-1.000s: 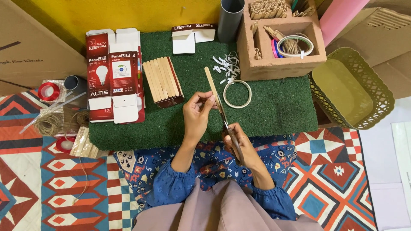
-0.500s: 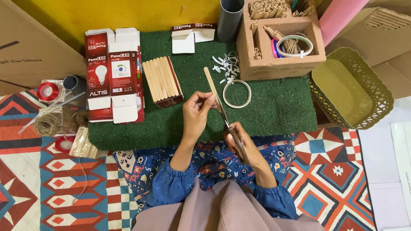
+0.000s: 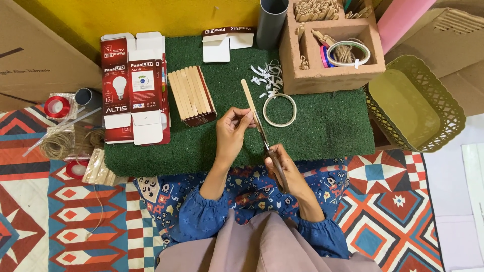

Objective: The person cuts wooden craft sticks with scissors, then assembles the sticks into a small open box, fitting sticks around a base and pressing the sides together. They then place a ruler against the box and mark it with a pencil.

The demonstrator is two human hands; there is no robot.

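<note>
Wooden stick (image 3: 248, 95) over the green mat (image 3: 327, 126), pinched by left hand (image 3: 231, 132); barely shifted since a second ago. Right hand (image 3: 286, 168) closed on scissors (image 3: 267, 143), blades at the stick: cut apparently still underway. Ring (image 3: 280, 110) just beside.

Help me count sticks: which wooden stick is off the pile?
The single stick pinched in the left hand; the others lie side by side on the box.

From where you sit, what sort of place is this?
Probably a home craft corner on the floor: a green mat, a stack of wooden sticks, a box of twine and supplies, and patterned rugs.
</note>
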